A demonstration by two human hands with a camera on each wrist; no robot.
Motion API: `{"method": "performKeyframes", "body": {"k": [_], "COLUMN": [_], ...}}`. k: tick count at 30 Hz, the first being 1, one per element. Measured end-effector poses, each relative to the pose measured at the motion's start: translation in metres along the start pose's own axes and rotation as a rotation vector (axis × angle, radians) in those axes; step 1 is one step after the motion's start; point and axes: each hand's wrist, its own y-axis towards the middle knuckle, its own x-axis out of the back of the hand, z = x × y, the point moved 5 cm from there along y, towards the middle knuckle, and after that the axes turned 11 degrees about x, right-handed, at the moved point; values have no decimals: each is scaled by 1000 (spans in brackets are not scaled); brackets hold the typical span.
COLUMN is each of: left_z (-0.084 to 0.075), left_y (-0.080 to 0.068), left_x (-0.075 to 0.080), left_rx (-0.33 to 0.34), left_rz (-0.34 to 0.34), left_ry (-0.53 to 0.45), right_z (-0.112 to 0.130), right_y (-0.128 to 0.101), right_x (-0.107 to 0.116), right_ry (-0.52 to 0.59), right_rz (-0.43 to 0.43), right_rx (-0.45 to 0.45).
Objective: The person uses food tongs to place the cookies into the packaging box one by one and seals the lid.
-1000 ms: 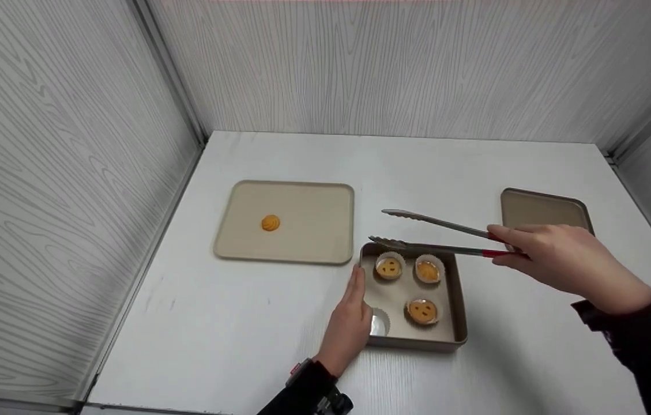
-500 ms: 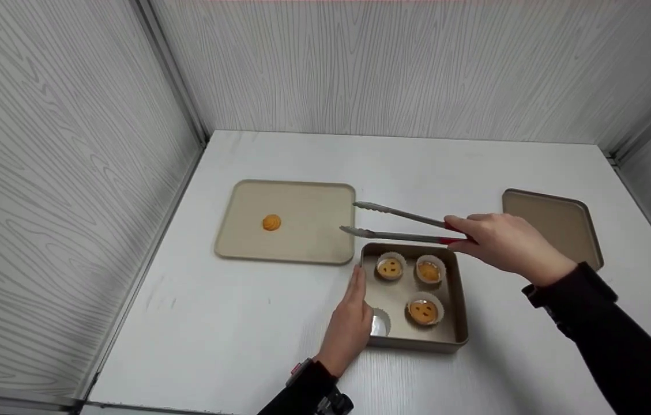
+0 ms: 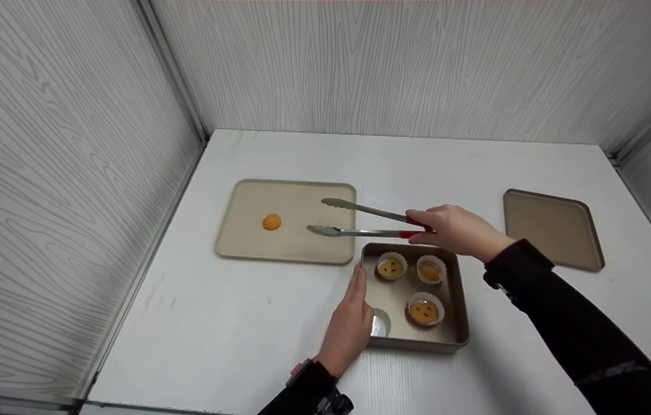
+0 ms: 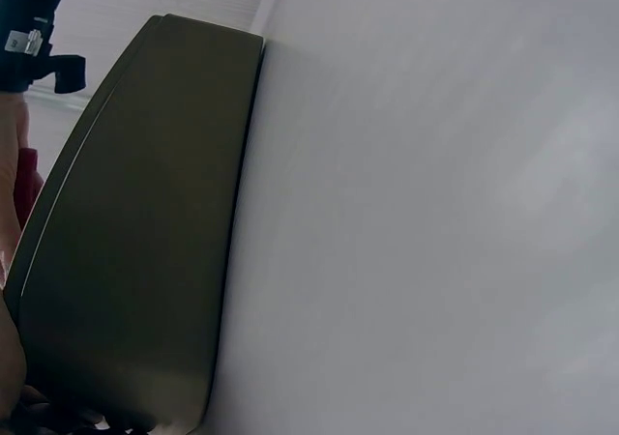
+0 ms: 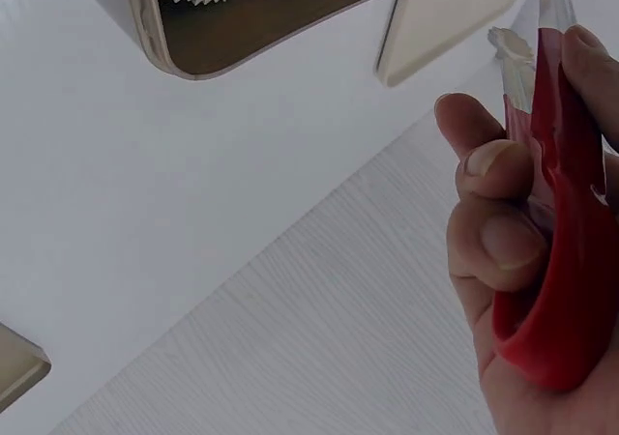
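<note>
My right hand (image 3: 455, 230) grips the red handle of metal tongs (image 3: 360, 222), also seen as tongs (image 5: 556, 222) in the right wrist view. The tong arms stand apart, their tips over the right part of a flat beige tray (image 3: 244, 242). On that tray lies a small orange cookie (image 3: 271, 222). In front sits a square baking pan (image 3: 458, 323) with three filled egg tarts (image 3: 423, 311) and one empty paper cup (image 3: 380, 323). My left hand (image 3: 351, 323) rests with straight fingers against the pan's left wall. The left wrist view shows the pan's outer wall (image 4: 135, 242).
A second beige tray (image 3: 553, 227) lies at the right of the white table (image 3: 244, 323). Grey wood-grain walls (image 3: 71, 144) close in the left, back and right sides.
My right hand has carried the tongs leftward, from over the pan's back edge to over the flat tray. The left hand and the pan have stayed put.
</note>
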Motion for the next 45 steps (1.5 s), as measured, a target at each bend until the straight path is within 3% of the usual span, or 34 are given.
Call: {"method": "performKeyframes", "body": {"k": [11,31,41,45], "left_z": [-3,-1,0,0], "left_y": [-4,-6,-6,-7], "left_x": [-2,0,2,3], "left_rx": [-22,-15,-12,-14], "left_rz": [-4,14,24,19], "left_ry": [-3,-7,2,11], "right_z": [-10,-11,4,4], "right_y": [34,68,83,85], "right_x": [-28,-55,-63,-68], "right_ry": [72,3,-202,-235], "right_rz": [44,174,121,105], "right_rx": [37,19,106,113]}}
